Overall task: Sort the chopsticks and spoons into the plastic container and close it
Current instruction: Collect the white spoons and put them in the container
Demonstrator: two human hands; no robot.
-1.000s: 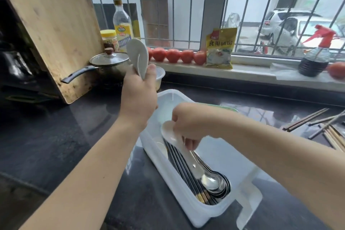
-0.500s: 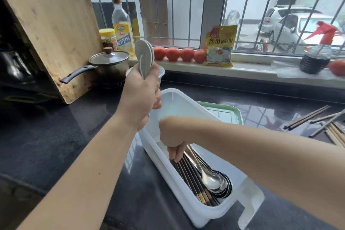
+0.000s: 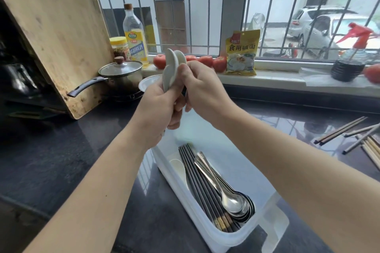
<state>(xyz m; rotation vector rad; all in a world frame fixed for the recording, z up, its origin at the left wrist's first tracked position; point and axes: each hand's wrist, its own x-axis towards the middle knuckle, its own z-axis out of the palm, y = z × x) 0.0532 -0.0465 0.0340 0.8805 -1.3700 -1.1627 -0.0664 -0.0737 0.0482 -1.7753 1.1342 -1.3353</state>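
A translucent white plastic container (image 3: 207, 238) lies open on the dark counter below my arms. Inside it are black chopsticks (image 3: 202, 183), several metal spoons (image 3: 230, 199) and one white spoon (image 3: 180, 167) along its left wall. My left hand (image 3: 158, 109) holds a stack of white ceramic spoons (image 3: 171, 65) upright above the container's far end. My right hand (image 3: 202, 90) pinches the same stack from the right. Loose wooden chopsticks (image 3: 357, 135) lie on the counter at the far right.
A wooden cutting board (image 3: 51, 33) leans at the left beside a lidded saucepan (image 3: 121, 76). Oil bottle (image 3: 134, 33), spice jar (image 3: 118, 46), tomatoes (image 3: 219, 63), a yellow packet (image 3: 241, 53) and a red-topped spray bottle (image 3: 349, 57) line the windowsill.
My right hand put a white spoon into the container, then rose out of it and joined my left hand on the stack of white spoons.
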